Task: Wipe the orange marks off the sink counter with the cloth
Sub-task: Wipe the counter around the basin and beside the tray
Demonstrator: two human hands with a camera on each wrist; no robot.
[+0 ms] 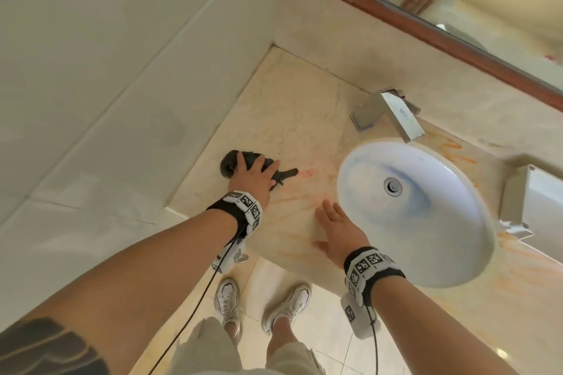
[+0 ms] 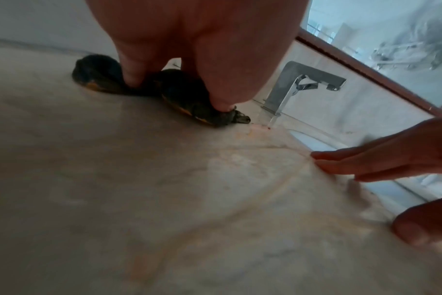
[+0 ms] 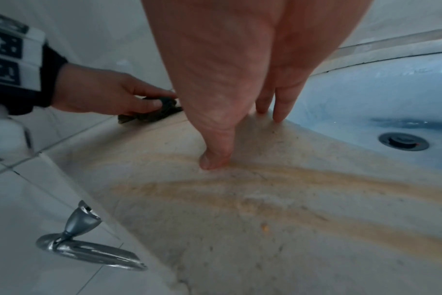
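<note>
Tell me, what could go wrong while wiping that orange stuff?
The cloth, bunched in the left hand, already shows orange on its edge, so it may smear. The right hand rests on an orange streak and may spread it. The marks beyond the sink could get missed.

Left hand (image 1: 253, 176) holds cloth (image 1: 228, 161) on stained counter (image 1: 289, 119).

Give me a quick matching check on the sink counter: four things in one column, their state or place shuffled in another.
1 cloth
2 right hand
3 faucet
4 sink basin

a white, smeared blue
b flat on the counter, holding nothing
c bunched under the left hand
d chrome, at the back wall

Pairs: 1-c, 2-b, 3-d, 4-a
</note>
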